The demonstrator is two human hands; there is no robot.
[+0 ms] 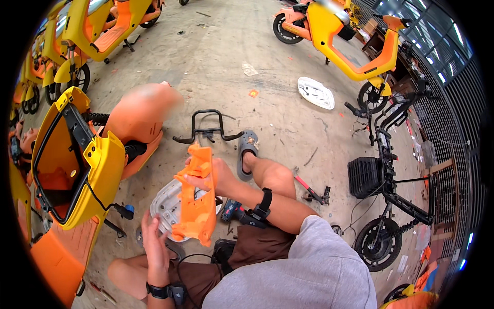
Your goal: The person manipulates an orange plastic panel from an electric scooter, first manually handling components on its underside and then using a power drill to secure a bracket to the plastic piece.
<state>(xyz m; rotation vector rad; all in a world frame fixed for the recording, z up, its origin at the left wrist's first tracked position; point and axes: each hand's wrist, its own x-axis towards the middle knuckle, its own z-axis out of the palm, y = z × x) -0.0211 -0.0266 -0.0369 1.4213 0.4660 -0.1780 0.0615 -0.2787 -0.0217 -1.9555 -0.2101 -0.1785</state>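
Note:
An orange moulded plastic part [198, 213] with tabs and cut-outs is held up in front of me, over my lap. The fingers of my right hand [218, 177] are wrapped round its upper end. Just left of the part's lower end, my left hand [154, 237] is raised with its fingers stretched apart, holding nothing. Behind the part lies a white oval shell [163, 203] on the floor, partly hidden by it. By my right thigh rests a dark blue and black power drill [234, 211].
On my left stands a yellow and orange scooter body [108, 165] with its seat opening exposed. A black tubular rack [207, 114] lies ahead. To the right are a red-handled tool [301, 181], a stripped scooter frame [386, 144] and another white shell [316, 92]. More scooters [116, 31] line the back.

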